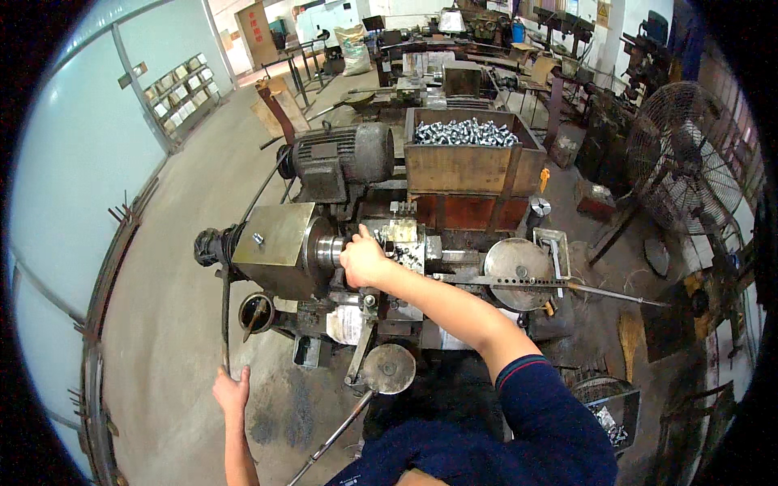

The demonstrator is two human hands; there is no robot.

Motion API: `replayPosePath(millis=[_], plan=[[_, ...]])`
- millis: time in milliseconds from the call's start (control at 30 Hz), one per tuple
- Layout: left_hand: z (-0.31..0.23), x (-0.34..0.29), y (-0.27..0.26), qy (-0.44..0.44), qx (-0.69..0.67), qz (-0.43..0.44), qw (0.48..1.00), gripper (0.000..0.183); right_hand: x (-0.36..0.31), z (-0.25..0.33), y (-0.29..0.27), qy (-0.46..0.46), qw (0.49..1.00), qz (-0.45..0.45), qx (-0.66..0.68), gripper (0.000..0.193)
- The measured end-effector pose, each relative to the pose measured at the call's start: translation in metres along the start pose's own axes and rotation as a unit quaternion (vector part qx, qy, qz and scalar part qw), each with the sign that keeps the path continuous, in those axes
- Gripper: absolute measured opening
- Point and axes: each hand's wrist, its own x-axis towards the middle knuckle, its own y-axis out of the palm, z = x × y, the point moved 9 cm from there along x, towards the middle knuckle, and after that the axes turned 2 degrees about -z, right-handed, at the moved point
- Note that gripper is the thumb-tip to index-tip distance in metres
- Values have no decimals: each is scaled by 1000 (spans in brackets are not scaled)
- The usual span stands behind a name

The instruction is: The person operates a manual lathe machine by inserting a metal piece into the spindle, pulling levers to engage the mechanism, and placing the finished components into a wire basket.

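Note:
My left hand is closed round the lower end of a long dark lever, which runs down from the left end of a small lathe's headstock. Over the lathe's middle reaches my right arm. At the bright metal spindle nose, my right hand has its fingers curled, with one digit pointing up. Whatever sits in those fingers is hidden by the hand. Just right of it lies the tool slide, strewn with dark chips. A loose bolt-like piece rests on the headstock's flat cover.
Behind the lathe are a motor and a wooden crate heaped with shiny metal parts. A round-plate lever juts toward me. A perforated bar extends right. An oil pot hangs front left; a large fan stands right.

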Motion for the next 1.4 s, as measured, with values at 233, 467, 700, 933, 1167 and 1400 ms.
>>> replayPosePath(millis=[233, 467, 700, 933, 1167, 1400], plan=[[7, 43, 53, -72, -317, 236, 916, 28, -3, 9, -3, -16, 1000, -27, -2, 31], [-5, 62, 66, -56, -465, 200, 861, 18, -26, -10, -37, 6, 998, -70, 3, 26], [13, 53, 62, -94, -489, 223, 838, 18, -64, -141, -96, 98, 986, -132, -27, 32], [-5, 53, 75, -69, -528, 228, 815, 18, -112, -240, -109, 248, 900, -358, 26, 50], [-5, 56, 55, -46, -526, 186, 828, 21, -266, -218, -46, 257, 878, -357, 190, 41], [30, 55, 119, -167, -530, 234, 798, 25, -614, -247, 101, 665, 646, -254, 276, 32]])
